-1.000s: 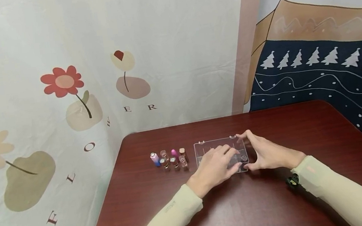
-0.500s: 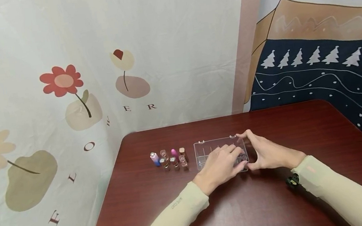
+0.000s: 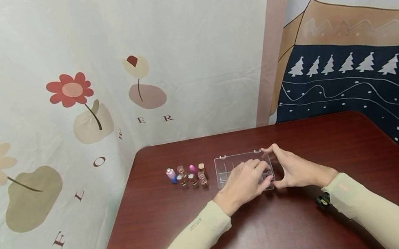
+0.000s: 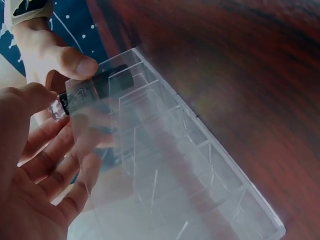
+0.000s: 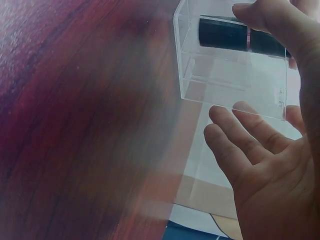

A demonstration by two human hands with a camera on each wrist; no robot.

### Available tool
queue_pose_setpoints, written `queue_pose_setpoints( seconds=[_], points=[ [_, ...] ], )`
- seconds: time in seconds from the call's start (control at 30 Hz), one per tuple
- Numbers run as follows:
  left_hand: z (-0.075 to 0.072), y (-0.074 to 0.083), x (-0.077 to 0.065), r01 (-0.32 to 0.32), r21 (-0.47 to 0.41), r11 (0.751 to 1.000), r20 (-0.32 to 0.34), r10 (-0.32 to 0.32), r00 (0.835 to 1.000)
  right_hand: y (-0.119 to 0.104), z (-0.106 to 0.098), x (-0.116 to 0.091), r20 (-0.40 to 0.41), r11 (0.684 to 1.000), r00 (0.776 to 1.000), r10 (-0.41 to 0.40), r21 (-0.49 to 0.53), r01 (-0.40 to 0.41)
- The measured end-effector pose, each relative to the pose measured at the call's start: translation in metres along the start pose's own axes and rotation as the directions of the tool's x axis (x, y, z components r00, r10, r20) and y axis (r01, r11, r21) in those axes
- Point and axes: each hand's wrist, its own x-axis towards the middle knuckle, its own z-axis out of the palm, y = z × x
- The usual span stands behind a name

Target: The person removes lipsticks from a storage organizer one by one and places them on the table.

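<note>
A clear plastic compartment box [image 3: 224,177] stands on the table, its dividers [image 4: 172,107] showing in the left wrist view. At its right end, a black lipstick tube [image 5: 223,34] sits inside a compartment, seen through the clear wall. My left hand [image 3: 243,181] reaches over the box and pinches the tube's clear, faceted end [image 4: 57,110] between thumb and fingers. Around the box's right end, my right hand [image 3: 293,167] holds it with the thumb on the near side and a finger at the far corner. In the head view my left hand hides the tube.
Left of the box stand several small lipstick tubes in two rows, among them a pink-and-blue one [image 3: 171,175] and a clear-topped one [image 3: 202,179]. The dark red table [image 3: 174,226] meets a printed cloth [image 3: 195,59] behind it.
Over the second, my left hand has moved slightly right across the box, and its fingers have come together at the dark tube at the right end. My right hand has stayed put.
</note>
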Motion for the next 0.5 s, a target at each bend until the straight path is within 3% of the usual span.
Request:
queue_pose_setpoints(
  seconds=[0.33, 0.5],
  points=[
    [-0.011, -0.002, -0.003, -0.003, -0.168, 0.986, -0.034, -0.003, 0.999, 0.0, 0.001, 0.0, 0.004, 1.0, 1.0, 0.014, -0.012, -0.014],
    [-0.017, -0.003, -0.005, -0.019, -0.176, 0.984, -0.092, 0.003, 0.996, -0.002, 0.0, 0.0, 0.007, 0.999, 0.999, 0.033, 0.0, -0.033]
  ],
)
